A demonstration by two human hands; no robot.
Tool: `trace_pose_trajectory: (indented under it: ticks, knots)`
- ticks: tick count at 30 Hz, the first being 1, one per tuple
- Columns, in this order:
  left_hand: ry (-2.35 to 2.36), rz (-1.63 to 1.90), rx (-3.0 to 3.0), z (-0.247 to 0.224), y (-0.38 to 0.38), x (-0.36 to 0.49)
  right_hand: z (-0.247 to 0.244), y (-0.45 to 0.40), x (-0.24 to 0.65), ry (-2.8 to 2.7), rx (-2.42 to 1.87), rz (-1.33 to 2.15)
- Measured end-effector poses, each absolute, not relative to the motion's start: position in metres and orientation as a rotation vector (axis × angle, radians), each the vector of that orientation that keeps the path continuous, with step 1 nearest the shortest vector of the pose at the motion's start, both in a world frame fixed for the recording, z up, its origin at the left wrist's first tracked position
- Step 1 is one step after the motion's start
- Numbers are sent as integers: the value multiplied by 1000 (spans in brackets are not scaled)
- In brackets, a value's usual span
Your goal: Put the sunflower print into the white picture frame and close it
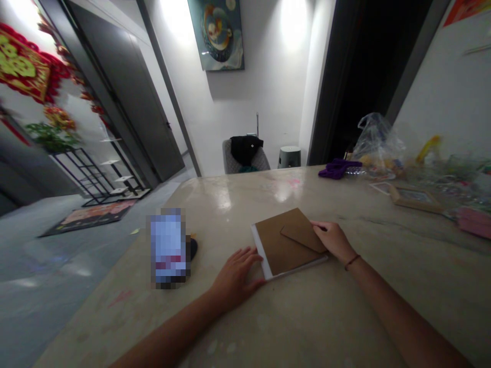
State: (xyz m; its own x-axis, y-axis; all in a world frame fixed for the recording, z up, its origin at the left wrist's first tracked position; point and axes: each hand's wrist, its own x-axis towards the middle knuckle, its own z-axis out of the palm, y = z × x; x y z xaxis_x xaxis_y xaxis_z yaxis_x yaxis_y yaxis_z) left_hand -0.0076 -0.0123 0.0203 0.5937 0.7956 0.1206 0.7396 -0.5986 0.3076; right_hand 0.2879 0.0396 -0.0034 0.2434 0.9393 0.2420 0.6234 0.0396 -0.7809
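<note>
A brown kraft envelope (pixel 276 250) with a white edge along its left and lower sides lies on the beige marble table top (pixel 153 327). Its pointed flap (pixel 303 230) faces my right hand. My left hand (pixel 236 276) rests at the envelope's lower left edge, fingers spread and touching the white border. My right hand (pixel 333 241) lies on the far right corner, its fingertips on the flap and gripping the envelope there.
A pixelated, blurred object (pixel 168 248) stands left of the envelope beside a dark round item (pixel 193 249). At the far right of the table lie purple cloth (pixel 339 168), a plastic bag (pixel 378 145), a small picture frame (pixel 416 199) and a pink item (pixel 475 222).
</note>
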Motion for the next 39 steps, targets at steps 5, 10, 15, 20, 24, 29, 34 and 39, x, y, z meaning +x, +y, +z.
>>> trace_pose_trajectory:
  ticks: [5,10,15,20,24,29,34,39]
  knots:
    - [1265,387,2619,19,-13,-9,-5,39,278,-1497,-1682,494]
    - [1264,387,2640,18,-12,-8,-8,39,271,-1519,-1692,461]
    - [1267,368,2656,19,-12,-7,-9,38,271,-1553,-1694,388]
    - [1260,390,2657,20,-12,-7,-10,38,268,-1570,-1725,274]
    - [1264,393,2651,18,-11,-8,-11,37,265,-1724,-1722,161]
    - [1264,399,2650,16,-10,-9,-10,33,254,-1919,-1805,10]
    - [1254,402,2665,18,-11,-8,-10,29,249,-2146,-1739,73]
    - [1257,442,2671,17,-11,-7,-12,31,251,-2203,-1724,179]
